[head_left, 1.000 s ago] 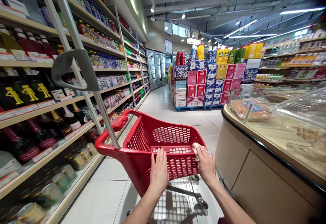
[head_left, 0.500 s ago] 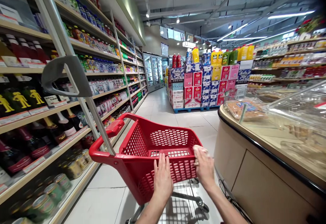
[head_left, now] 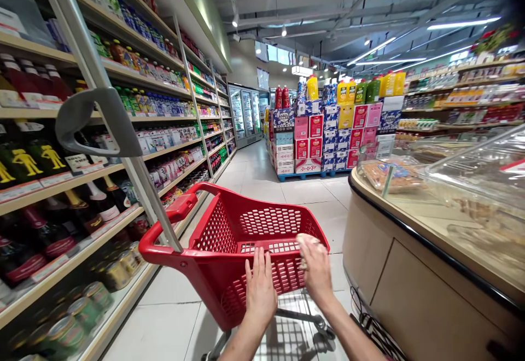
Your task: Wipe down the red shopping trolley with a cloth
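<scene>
A red plastic shopping cart (head_left: 192, 273) with a perforated basket stands before me, its handle end to the left. My left hand (head_left: 261, 287) lies flat against the near side, fingers stretched up toward the rim. Along the same rim, nearer the right-hand end, my right hand (head_left: 318, 271) grips a pale cloth (head_left: 303, 246) pressed over the edge. Part of the cloth is hidden behind the fingers. Through its mesh, the basket shows only its own floor and the tiles below.
Shelves of bottles and cans (head_left: 156, 120) line the left, with a grey metal pole and grip (head_left: 98, 123) rising over the cart. A glass-topped counter (head_left: 369, 230) curves along the right, cables at its foot. Stacked drink boxes (head_left: 307, 145) stand ahead on blue pallets.
My right hand has slid the cloth leftward along the rim, away from the cart's right-hand end. My left hand stays flat on the side. The view has shifted slightly.
</scene>
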A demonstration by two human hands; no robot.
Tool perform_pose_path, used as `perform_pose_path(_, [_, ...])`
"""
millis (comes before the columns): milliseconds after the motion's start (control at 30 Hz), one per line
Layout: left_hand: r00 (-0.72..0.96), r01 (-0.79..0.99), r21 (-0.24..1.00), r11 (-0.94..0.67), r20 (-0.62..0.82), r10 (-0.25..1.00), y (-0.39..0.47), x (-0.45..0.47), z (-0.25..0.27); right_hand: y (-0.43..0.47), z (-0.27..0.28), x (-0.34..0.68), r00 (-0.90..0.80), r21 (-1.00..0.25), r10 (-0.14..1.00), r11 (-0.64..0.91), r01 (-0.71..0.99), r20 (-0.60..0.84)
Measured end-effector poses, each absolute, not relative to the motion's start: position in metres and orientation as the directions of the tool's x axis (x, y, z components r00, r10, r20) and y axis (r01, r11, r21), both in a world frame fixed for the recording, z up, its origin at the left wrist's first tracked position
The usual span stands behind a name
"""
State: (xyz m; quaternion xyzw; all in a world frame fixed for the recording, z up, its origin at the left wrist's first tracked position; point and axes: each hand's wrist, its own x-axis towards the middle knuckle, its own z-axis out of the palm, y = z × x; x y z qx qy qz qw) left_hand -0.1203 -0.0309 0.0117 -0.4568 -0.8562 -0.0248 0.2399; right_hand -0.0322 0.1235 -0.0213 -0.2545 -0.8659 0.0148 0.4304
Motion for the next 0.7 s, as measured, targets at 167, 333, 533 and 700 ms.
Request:
perform_pose_path(167, [-0.451, 0.804, -0.199, 0.561, 0.411, 0.792, -0.033, -0.123, 0.013, 0.115, -0.016, -0.042, -0.616, -0.162, 0.311, 0.944, 0.286, 0.724])
perform_pose_path(333, [-0.460, 0.804, -0.191, 0.564, 0.401, 0.792, -0.032, -0.120, 0.015, 0.144, -0.026, -0.027, -0.419, -0.304, 0.575, 0.775, 0.554, 0.703])
perform_pose_path(533, [-0.473, 0.797, -0.192, 0.573, 0.391, 0.790, -0.029, -0.119, 0.020, 0.108, -0.018, -0.046, -0.633, -0.113, 0.245, 0.964, 0.242, 0.735])
perform_pose_path(700, [-0.456, 0.820, -0.177, 0.544, 0.370, 0.809, -0.027, -0.120, 0.024, 0.141, -0.021, -0.028, -0.477, -0.252, 0.523, 0.816, 0.521, 0.706])
